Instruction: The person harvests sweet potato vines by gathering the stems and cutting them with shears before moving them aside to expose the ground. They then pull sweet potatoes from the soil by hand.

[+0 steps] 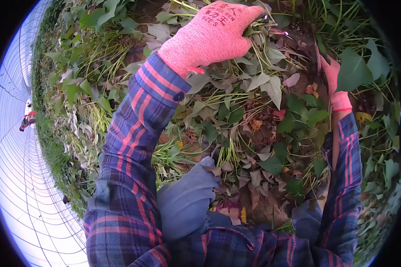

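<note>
My left hand (211, 35), in a pink glove with dark print, is closed around a bunch of vine stems and leaves (265, 44) at the top centre. Cut-looking pinkish stem ends stick out beside its fingers. Lower and to the right, my right hand (332, 80), in a pink glove, reaches down among the plants. A green leaf (354, 70) partly covers it, and its fingers are mostly hidden, so what it holds, if anything, cannot be made out. Between the hands lie wilted leaves (272, 91) and trailing stems over brown soil.
Dense leafy vines (89, 89) spread along the left and right. My bent knee (187, 196) is low in the centre, near a coloured packet (231, 211) on the ground. A ribbed translucent greenhouse wall (26, 187) curves along the left, with a distant person (28, 120) beside it.
</note>
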The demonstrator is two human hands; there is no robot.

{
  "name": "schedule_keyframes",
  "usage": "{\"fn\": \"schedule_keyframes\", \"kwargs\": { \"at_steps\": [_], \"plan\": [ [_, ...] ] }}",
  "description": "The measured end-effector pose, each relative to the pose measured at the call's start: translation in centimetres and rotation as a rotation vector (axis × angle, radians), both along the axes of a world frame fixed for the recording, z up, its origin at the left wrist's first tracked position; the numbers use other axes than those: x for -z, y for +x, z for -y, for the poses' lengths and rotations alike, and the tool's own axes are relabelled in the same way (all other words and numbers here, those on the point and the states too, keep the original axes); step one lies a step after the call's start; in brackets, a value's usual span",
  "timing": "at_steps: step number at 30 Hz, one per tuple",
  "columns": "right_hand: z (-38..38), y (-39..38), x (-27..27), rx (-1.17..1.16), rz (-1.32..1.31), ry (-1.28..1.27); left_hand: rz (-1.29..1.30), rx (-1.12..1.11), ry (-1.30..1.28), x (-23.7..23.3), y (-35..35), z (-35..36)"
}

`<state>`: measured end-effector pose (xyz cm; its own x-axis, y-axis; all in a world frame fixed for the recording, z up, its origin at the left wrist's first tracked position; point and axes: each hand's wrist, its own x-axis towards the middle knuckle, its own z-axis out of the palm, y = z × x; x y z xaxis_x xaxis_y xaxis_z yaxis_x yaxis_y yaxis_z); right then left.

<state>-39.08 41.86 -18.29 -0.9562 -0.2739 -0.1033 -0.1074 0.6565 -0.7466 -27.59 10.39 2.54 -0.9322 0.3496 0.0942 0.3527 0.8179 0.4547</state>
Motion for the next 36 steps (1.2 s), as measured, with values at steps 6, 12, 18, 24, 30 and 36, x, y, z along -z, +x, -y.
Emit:
{"fn": "schedule_keyframes", "kwargs": {
  "at_steps": [6, 12, 18, 24, 30, 36],
  "plan": [
    [1.1, 0.6, -1.3, 0.089, 0.066, -0.022, 0.113, -0.010, 0.038, -0.1, 0.1, 0.2],
    [2.8, -0.1, -1.9, 0.149, 0.036, 0.015, 0.008, 0.010, 0.040, 1.0, 0.5, 0.7],
    [2.7, 0.3, -4.8, 0.176, 0.516, -0.133, 0.108, 0.003, 0.011, 0.0, 0.6, 0.0],
    [3.3, -1.4, -2.1, 0.144, 0.306, 0.168, 0.024, 0.016, 0.042, 1.3, 0.6, 0.3],
    [-2.7, -4.4, 6.5, -0.211, -0.312, 0.324, -0.013, 0.014, 0.044, 1.4, 0.7, 0.6],
    [-0.6, -3.3, 3.0, -0.107, -0.003, 0.030, 0.016, 0.011, 0.103, 1.4, 0.9, 0.8]
  ]
}}
